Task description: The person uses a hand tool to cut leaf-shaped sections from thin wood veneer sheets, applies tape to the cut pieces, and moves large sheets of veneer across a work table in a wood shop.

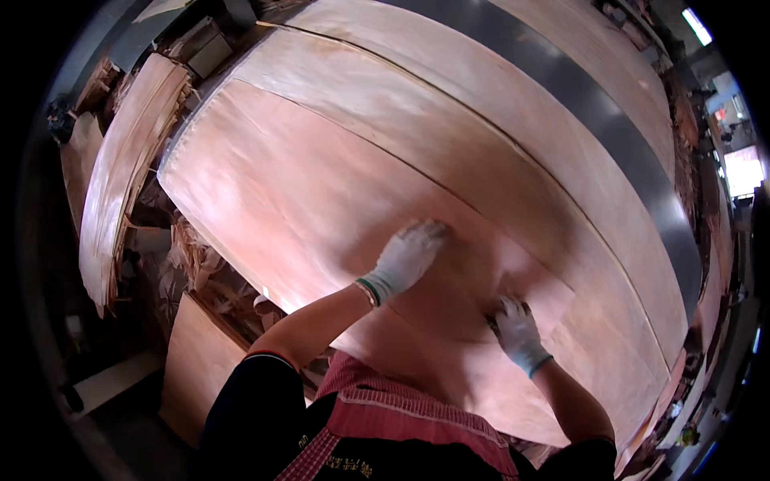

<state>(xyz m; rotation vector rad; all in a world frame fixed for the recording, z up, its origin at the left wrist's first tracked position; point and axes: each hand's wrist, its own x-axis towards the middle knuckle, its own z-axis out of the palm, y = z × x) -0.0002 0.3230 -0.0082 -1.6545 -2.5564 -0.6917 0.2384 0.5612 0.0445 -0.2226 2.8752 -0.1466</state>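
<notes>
On veneer sheet (321, 184), both gloved hands flat.

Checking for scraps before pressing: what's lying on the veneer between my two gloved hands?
Nothing loose. In the head view, only bare veneer sheet lies between the left hand and right hand, both resting on it.

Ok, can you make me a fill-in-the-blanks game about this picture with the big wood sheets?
1. Both hands wear ____ gloves.
2. The left hand lies flat on a thin sheet of ____.
3. The right hand presses on the veneer sheet nearer the person than the ____ hand.
4. A grey ____ band runs between the sheets farther back.

Missing words: white; wood (veneer); left; metal
</notes>
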